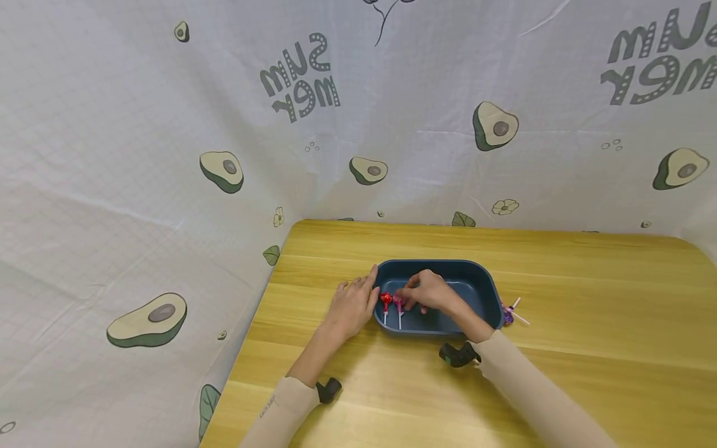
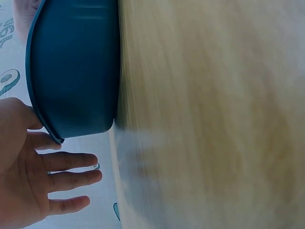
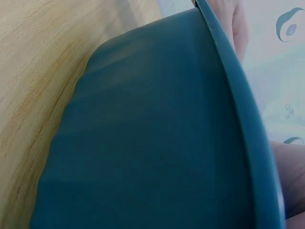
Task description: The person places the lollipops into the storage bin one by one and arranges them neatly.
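Observation:
A dark blue rectangular tray (image 1: 465, 270) sits on the wooden table. Inside it at the left end, a red lollipop (image 1: 386, 298) and a pink lollipop (image 1: 399, 303) lie side by side, white sticks pointing toward the person. My right hand (image 1: 430, 292) reaches over the near wall and pinches the pink lollipop by its wrapped head; in the right wrist view the tray wall hides most of this hand. My left hand (image 1: 351, 303) touches the tray's left rim with thumb and forefinger, and its other fingers extend straight in the left wrist view.
Just outside the tray's right end lie purple-wrapped lollipops (image 1: 508, 315) with white sticks. Black wrist camera mounts (image 1: 329, 391) stick out below both sleeves. A white cloth (image 1: 426, 186) printed with avocados hangs behind the table (image 1: 605, 298) and along its left side.

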`<control>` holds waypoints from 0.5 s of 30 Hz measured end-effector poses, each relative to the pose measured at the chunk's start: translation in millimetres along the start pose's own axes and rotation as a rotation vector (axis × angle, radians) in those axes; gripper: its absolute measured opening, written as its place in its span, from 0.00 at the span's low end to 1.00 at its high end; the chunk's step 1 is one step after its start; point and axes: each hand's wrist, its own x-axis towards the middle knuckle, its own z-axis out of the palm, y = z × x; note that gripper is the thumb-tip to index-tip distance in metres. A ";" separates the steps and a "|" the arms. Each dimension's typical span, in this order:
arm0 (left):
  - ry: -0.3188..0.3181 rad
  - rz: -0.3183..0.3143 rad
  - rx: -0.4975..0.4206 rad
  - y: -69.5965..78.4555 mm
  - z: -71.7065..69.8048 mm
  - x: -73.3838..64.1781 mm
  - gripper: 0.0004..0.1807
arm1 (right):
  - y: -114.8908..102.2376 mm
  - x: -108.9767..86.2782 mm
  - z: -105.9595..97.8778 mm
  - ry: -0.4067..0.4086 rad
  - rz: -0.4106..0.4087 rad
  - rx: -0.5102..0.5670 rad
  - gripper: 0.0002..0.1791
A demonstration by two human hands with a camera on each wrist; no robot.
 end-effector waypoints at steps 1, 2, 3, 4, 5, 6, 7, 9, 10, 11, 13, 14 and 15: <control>0.000 -0.001 0.000 -0.1 -0.1 0.0 0.31 | 0.7 -0.5 -1.0 -0.001 -0.002 0.002 0.18; 0.001 -0.001 -0.001 -0.2 -0.1 0.1 0.31 | 1.3 -1.2 -2.0 -0.001 0.003 0.007 0.18; 0.002 -0.001 0.002 -0.3 -0.1 0.1 0.31 | 2.1 -2.1 -3.3 0.002 0.008 0.012 0.19; 0.004 0.000 0.004 -0.3 -0.1 0.1 0.31 | 3.1 -3.3 -5.0 0.005 0.014 0.018 0.20; 0.005 0.001 0.004 -0.4 0.0 0.2 0.31 | 4.2 -4.8 -7.3 0.008 0.012 0.021 0.21; 0.009 0.002 0.005 -0.5 0.2 0.2 0.30 | 4.8 -6.9 -10.1 0.011 0.013 0.027 0.22; 0.011 0.004 0.006 -0.6 0.5 0.3 0.30 | 5.5 -9.3 -13.5 0.014 0.010 0.036 0.23; 0.014 0.005 0.008 -0.7 1.3 0.2 0.30 | 7.0 -15.0 -21.7 0.025 -0.002 0.061 0.23; 0.015 0.005 0.007 -0.6 1.6 0.2 0.30 | 7.9 -18.6 -26.9 0.030 -0.013 0.071 0.23; 0.016 0.006 0.011 -0.5 1.9 0.0 0.30 | 8.8 -22.6 -32.6 0.035 -0.025 0.080 0.23; 0.018 0.006 0.015 -0.3 2.6 -0.1 0.30 | 10.5 -31.1 -44.4 0.052 -0.034 0.110 0.24; 0.017 0.004 0.016 -0.2 2.9 -0.1 0.30 | 12.4 -35.7 -51.0 0.060 -0.036 0.123 0.24; 0.017 0.004 0.016 0.0 3.0 -0.1 0.30 | 14.3 -40.4 -57.8 0.070 -0.035 0.131 0.25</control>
